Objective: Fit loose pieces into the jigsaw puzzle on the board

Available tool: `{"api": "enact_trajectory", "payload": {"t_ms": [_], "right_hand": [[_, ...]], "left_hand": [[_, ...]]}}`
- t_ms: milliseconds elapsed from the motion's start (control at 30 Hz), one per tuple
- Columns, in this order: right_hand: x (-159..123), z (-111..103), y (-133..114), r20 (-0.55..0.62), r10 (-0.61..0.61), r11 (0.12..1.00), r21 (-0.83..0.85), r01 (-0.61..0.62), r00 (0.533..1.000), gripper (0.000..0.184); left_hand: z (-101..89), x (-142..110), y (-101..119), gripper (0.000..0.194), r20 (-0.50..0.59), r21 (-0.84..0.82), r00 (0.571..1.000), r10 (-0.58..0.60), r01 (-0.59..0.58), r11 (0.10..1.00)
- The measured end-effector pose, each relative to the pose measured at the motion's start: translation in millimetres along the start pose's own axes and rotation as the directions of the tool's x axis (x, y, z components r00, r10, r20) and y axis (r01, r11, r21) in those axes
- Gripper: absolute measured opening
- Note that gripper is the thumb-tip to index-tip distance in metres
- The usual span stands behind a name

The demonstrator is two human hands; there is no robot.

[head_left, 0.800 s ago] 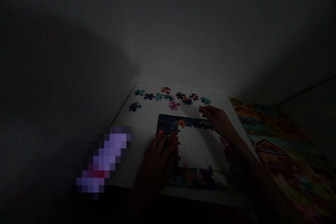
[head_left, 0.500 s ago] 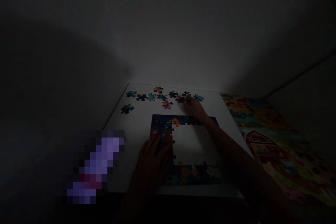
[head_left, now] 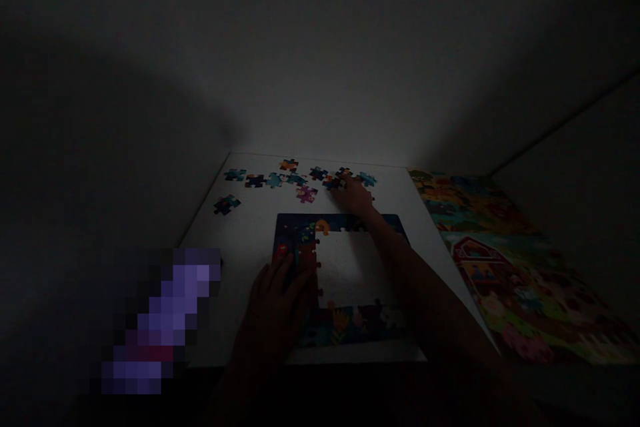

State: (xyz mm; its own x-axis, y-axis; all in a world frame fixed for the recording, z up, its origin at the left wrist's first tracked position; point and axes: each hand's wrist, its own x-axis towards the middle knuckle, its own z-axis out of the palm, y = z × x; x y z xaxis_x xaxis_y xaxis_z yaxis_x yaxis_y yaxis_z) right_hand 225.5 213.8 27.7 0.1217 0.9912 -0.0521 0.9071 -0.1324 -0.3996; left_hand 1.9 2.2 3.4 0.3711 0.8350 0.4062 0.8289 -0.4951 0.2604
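Note:
A partly built jigsaw puzzle [head_left: 300, 247] lies on a white board [head_left: 250, 233], forming a dark, colourful border around a bare white middle. My left hand [head_left: 275, 300] rests flat on the puzzle's left side, holding nothing. My right hand [head_left: 353, 195] reaches past the puzzle's far edge, its fingertips on a dark loose piece [head_left: 334, 181]. Several other loose pieces lie scattered along the board's far side, among them a pink one [head_left: 306, 194] and a teal one [head_left: 367, 179]. The dim light hides detail on both hands.
A colourful picture of a farm with a red barn [head_left: 520, 273] lies right of the board. A pixelated purple object [head_left: 170, 320] sits at the lower left. A pale wall rises behind the board.
My right hand has moved forward from over the puzzle's far edge to the loose pieces. My left hand stays on the puzzle. The whole scene has shifted left in view.

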Motion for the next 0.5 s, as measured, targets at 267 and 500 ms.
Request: {"api": "enact_trajectory", "payload": {"t_ms": [267, 500], "right_hand": [[3.1, 1.6, 3.9, -0.005, -0.028, 0.998, 0.060, 0.028, 1.000, 0.056], [6.6, 1.0, 3.1, 0.008, -0.008, 0.998, 0.069, 0.008, 1.000, 0.054]], "left_hand": [[-2.6, 1.0, 1.8, 0.040, 0.031, -0.018, 0.999, -0.019, 0.020, 1.000], [-1.4, -0.1, 2.3, 0.040, 0.048, -0.024, 0.998, -0.051, 0.052, 0.998]]}}
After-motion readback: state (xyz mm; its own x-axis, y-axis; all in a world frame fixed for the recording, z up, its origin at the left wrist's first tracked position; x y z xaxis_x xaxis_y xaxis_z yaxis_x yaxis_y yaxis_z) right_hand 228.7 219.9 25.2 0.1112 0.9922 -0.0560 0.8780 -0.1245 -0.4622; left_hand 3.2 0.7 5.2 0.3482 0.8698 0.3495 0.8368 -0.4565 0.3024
